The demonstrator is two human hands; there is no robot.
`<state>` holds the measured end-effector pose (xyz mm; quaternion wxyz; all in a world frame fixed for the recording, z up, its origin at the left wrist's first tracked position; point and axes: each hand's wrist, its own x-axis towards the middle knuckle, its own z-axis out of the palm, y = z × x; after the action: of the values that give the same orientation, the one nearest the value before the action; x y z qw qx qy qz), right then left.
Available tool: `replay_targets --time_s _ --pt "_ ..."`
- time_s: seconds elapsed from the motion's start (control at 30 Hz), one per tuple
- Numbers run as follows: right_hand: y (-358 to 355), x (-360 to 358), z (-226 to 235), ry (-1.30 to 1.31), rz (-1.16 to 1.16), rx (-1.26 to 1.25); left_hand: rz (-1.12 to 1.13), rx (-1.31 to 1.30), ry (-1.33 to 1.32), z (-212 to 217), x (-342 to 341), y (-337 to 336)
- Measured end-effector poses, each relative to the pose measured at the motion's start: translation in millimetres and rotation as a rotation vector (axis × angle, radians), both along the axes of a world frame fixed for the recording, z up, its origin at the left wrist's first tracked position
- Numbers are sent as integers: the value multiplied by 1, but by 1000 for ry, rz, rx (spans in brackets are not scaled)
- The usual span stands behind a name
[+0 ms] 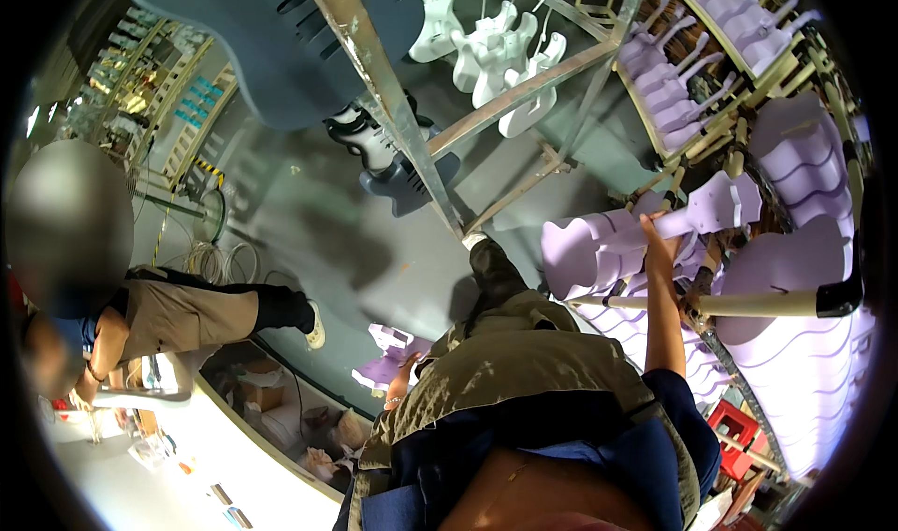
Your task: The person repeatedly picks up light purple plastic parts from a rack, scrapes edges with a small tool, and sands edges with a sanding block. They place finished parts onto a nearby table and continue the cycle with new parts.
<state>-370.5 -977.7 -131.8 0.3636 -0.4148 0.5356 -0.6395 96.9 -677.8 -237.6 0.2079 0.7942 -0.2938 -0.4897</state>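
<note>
My left hand (400, 384) is low beside my left hip, closed on the edge of a lavender guitar body (382, 367). Part of that body is hidden behind my apron (524, 363). On the right my other arm reaches out to a rack, and my right hand (659, 235) is closed round the narrow part of a lavender piece (716, 203) shaped like a guitar body with a handle. Beside and behind this hand hang more lavender guitar bodies (578, 255), nearly touching it. The fingertips of both hands are partly hidden.
A metal frame (402, 119) stands ahead with a dark blue-grey guitar body (281, 54) and mint-white ones (491, 49) hanging. Racked lavender bodies (795, 391) fill the right, with a padded bar (758, 305). Left, a co-worker (187, 316) works by a curved white bench (248, 447).
</note>
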Motion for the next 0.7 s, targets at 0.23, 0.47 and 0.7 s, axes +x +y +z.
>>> replay_targets --time_s 0.23,0.47,0.7 --pt "-2 -22 -28 42 68 -35 30 -199 -290 -56 0 18" --pt "-4 -13 -28 -40 66 -85 138 -98 -468 -107 -19 43" --pt "-3 -11 -19 -17 123 -81 164 71 -306 -149 -23 73"
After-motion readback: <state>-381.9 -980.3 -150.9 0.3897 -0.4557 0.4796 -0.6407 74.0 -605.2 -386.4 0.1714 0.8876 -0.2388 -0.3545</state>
